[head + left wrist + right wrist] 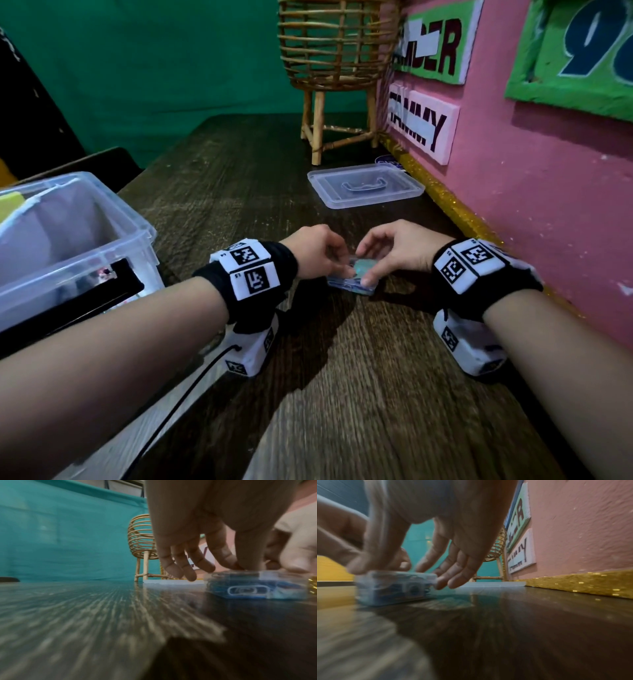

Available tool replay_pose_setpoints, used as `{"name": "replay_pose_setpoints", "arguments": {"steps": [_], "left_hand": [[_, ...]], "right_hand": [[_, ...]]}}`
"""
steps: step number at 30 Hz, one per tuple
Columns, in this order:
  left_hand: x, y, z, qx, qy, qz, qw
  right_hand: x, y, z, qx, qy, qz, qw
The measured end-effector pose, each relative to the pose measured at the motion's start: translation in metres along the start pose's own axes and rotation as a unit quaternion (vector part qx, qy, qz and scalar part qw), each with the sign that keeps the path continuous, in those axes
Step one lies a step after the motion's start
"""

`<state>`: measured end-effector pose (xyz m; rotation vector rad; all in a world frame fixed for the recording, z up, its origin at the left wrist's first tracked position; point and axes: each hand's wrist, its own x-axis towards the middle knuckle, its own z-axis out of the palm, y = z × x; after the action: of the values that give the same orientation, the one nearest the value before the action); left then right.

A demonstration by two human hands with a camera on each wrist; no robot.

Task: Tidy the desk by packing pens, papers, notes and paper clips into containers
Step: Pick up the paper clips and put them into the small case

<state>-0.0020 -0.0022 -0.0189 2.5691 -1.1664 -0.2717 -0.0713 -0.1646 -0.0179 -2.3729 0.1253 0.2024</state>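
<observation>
- Far left: clear storage bin stands on the desk edge; it holds pale sheets, a yellow-green item at the back corner and a black object at the front. Contents otherwise hard to make out.
- Left hand reaches in over the dark wooden desk. Thumb and forefinger press down on the top of the small clear paper clip box; the other fingers hang loosely curved, tips just above the desk, beside the box.
- Centre: the paper clip box sits flat on the desk between both hands, well short of the bin. Blue paper clips show through its clear side.
- Right hand closes on the box from the other side: thumb on the near top edge, fingertips curled against the far side. Grip narrow.
- Behind the hands: a flat clear lid with a moulded handle lies on the desk, near the wicker basket stand.
- Right: pink wall carrying lettered signs, with a gold glitter strip along its base.
</observation>
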Motion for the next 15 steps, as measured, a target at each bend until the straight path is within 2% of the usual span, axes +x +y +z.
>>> {"name": "replay_pose_setpoints", "arguments": {"steps": [5, 10, 13, 15], "left_hand": [[0.006, -0.003, -0.001, -0.031, -0.047, -0.028, 0.998], [0.004, -0.002, 0.002, 0.033, -0.082, -0.055, 0.995], [0.004, 0.008, 0.006, 0.044, -0.059, -0.060, 0.995], [0.001, 0.014, 0.006, -0.026, -0.018, -0.070, 0.997]], "right_hand": [[0.004, 0.001, 0.001, -0.018, -0.001, 0.016, 1.000], [0.006, 0.002, 0.004, -0.075, -0.023, 0.027, 0.997], [0.001, -0.003, 0.002, -0.096, 0.003, 0.009, 0.995], [-0.006, -0.008, 0.000, -0.115, 0.053, -0.004, 0.992]]}}
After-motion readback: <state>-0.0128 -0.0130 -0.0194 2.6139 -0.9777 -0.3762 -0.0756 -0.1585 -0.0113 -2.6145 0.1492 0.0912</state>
